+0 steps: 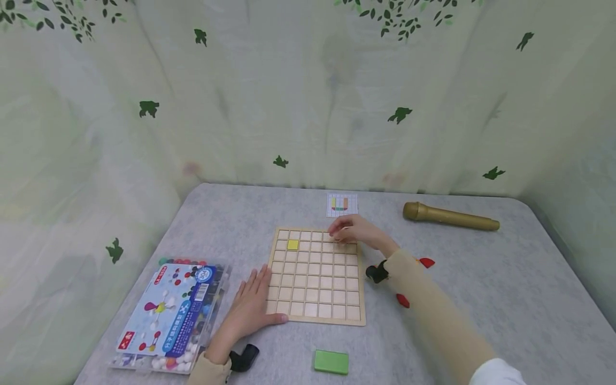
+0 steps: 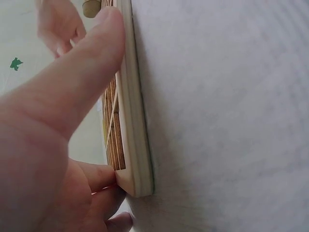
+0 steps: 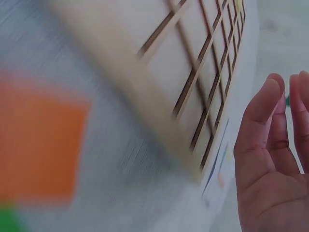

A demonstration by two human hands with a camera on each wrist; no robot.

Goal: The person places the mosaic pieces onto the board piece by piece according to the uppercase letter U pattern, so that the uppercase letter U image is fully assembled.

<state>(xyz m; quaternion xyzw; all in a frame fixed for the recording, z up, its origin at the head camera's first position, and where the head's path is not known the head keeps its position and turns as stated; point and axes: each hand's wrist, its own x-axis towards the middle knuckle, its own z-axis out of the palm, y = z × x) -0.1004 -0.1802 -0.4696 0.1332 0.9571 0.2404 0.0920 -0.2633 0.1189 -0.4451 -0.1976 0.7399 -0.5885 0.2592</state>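
Observation:
A wooden grid board lies flat, with one yellow square tile in its upper left part. My left hand rests at the board's lower left corner, fingers straight along the left side. Its thumb lies against the near edge. Above the board's far right corner hovers my right hand, fingers loosely bent. In the right wrist view, nothing shows between the thumb and fingers of that hand. Just beyond the board lies a small card with a coloured pattern on a grid.
Left of the board is a clear plastic case of coloured balls with a blue printed sheet. A green block lies near me. Red pieces and an orange piece are by my right forearm. A gold-brown club-shaped rod lies far right.

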